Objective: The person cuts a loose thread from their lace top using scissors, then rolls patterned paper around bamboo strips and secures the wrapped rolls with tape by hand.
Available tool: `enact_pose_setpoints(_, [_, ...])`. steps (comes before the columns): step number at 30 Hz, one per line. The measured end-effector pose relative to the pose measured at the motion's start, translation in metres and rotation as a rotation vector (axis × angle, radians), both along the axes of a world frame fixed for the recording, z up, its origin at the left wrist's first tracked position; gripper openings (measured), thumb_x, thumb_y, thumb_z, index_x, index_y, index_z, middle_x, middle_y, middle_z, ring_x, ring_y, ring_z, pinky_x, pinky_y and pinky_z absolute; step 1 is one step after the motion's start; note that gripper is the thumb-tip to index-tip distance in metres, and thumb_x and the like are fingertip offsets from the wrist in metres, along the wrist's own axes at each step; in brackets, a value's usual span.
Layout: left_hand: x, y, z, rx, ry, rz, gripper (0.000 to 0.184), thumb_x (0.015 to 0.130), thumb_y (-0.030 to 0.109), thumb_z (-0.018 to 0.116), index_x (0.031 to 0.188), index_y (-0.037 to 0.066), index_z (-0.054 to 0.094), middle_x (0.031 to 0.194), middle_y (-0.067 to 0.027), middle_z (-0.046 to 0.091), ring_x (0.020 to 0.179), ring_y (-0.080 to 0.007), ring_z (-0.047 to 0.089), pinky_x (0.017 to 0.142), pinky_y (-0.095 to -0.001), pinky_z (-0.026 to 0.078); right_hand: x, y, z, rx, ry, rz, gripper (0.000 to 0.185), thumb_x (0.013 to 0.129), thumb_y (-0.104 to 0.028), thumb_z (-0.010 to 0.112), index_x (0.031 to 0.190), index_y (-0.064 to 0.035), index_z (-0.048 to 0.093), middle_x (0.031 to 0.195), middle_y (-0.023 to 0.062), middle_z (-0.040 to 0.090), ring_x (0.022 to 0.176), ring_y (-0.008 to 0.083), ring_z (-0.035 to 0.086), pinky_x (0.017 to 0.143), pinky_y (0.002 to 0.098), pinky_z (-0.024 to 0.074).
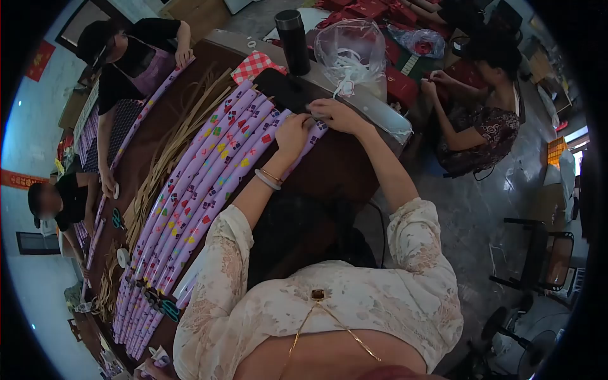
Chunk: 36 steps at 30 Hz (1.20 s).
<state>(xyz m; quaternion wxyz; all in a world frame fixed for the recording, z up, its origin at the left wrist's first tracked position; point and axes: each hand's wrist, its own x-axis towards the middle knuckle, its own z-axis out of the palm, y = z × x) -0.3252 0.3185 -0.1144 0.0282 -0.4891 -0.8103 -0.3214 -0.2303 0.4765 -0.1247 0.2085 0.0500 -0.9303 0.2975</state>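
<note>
Long purple patterned rolls (209,149) lie side by side on the brown table. My left hand (294,136) is closed around the far end of the nearest patterned roll (315,132). At that same tip, my right hand (335,117) has its fingers pinched together. What those fingers hold is too small to make out. A dark flat object (282,88) lies just beyond my hands. Scissors with teal handles (168,309) rest on the near ends of the rolls.
Brown paper strips (171,152) run along the rolls' left side. A black bottle (292,43), a clear plastic bag (351,50) and a red checked cloth (258,66) sit at the back. Another pair of scissors (116,218) lies left. People work at left and right.
</note>
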Motion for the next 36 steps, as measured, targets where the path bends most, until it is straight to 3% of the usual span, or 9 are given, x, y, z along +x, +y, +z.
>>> enact_pose_setpoints(4, [0.001,-0.003,0.002,-0.036,0.022,0.034,0.016,0.08,0.022,0.058,0.091,0.014,0.066,0.086,-0.0116,0.062,0.078,-0.0309,0.06,0.064,-0.0418,0.048,-0.006,-0.002,0.002,-0.155,-0.065,-0.09,0.084,0.069,-0.005,0.063,0.139,-0.0089,0.018,0.108,0.0115,0.058,0.101,0.0291,0.053,0.088,0.0355,0.0427])
enact_pose_setpoints(5, [0.0,-0.005,0.001,-0.031,0.026,0.033,0.016,0.08,0.022,0.058,0.091,0.014,0.066,0.086,-0.0116,0.062,0.078,-0.0309,0.06,0.064,-0.0418,0.048,-0.006,-0.006,0.002,-0.15,-0.061,-0.09,0.084,0.069,-0.005,0.063,0.139,-0.0089,0.018,0.108,0.0115,0.058,0.101,0.0291,0.053,0.088,0.0355,0.0427])
enact_pose_setpoints(7, [-0.002,-0.002,-0.001,-0.108,0.093,0.1,0.018,0.08,0.023,0.058,0.094,0.014,0.064,0.085,-0.012,0.063,0.076,-0.0318,0.061,0.063,-0.0432,0.048,0.0,-0.015,0.001,-0.011,-0.019,-0.22,0.083,0.067,-0.003,0.063,0.139,-0.0096,0.022,0.107,0.0122,0.058,0.103,0.0298,0.053,0.09,0.0346,0.0408])
enact_pose_setpoints(11, [-0.003,0.0,0.013,-0.259,0.009,0.109,0.056,0.079,0.028,0.061,0.128,0.013,0.038,0.09,-0.0177,0.062,0.077,-0.0335,0.061,0.063,-0.0451,0.048,0.008,-0.032,-0.006,0.26,0.154,-0.537,0.066,0.07,-0.009,0.061,0.132,-0.0089,0.036,0.109,0.0089,0.057,0.102,0.0256,0.053,0.089,0.0381,0.0397])
enact_pose_setpoints(18, [0.002,-0.003,0.015,-0.201,0.202,0.088,0.045,0.077,0.017,0.063,0.119,0.009,0.047,0.096,-0.0136,0.059,0.084,-0.0328,0.06,0.069,-0.0428,0.049,0.046,-0.048,-0.003,0.338,0.267,-0.665,0.043,0.075,-0.007,0.061,0.116,-0.0101,0.05,0.123,0.0104,0.046,0.109,0.0292,0.048,0.094,0.0401,0.0354])
enact_pose_setpoints(24, [0.053,-0.029,0.072,0.145,0.192,-0.072,0.037,0.079,0.012,0.061,0.114,0.009,0.05,0.091,-0.011,0.058,0.082,-0.03,0.059,0.067,-0.0386,0.048,0.097,-0.111,-0.003,-0.15,0.354,-0.633,0.024,0.076,-0.006,0.061,0.1,-0.0077,0.058,0.107,0.0086,0.054,0.1,0.0283,0.051,0.087,0.0394,0.0389])
enact_pose_setpoints(31, [0.144,-0.088,0.141,0.393,0.058,-0.27,0.022,0.075,0.002,0.065,0.097,0.003,0.062,0.087,-0.0096,0.06,0.077,-0.0246,0.058,0.065,-0.0318,0.047,0.141,-0.168,0.039,-0.334,0.384,-0.562,0.017,0.077,-0.005,0.062,0.094,-0.0052,0.06,0.101,0.0094,0.057,0.093,0.0281,0.054,0.08,0.036,0.0425])
enact_pose_setpoints(34, [0.171,-0.123,0.158,0.453,0.195,-0.376,0.018,0.071,0.004,0.069,0.089,0.005,0.064,0.083,-0.0069,0.06,0.079,-0.0244,0.057,0.067,-0.0323,0.046,0.159,-0.173,0.057,-0.294,0.433,-0.435,0.015,0.077,-0.004,0.062,0.093,-0.0034,0.06,0.098,0.0104,0.059,0.089,0.0271,0.055,0.077,0.0347,0.0432])
enact_pose_setpoints(36, [0.19,-0.15,0.165,0.472,0.186,-0.39,0.02,0.069,0.006,0.071,0.088,0.006,0.065,0.081,-0.0052,0.059,0.079,-0.0233,0.057,0.067,-0.0319,0.045,0.166,-0.191,0.082,-0.503,0.437,-0.403,0.011,0.08,-0.006,0.06,0.091,-0.0039,0.061,0.095,0.0104,0.06,0.085,0.026,0.056,0.074,0.0329,0.0439])
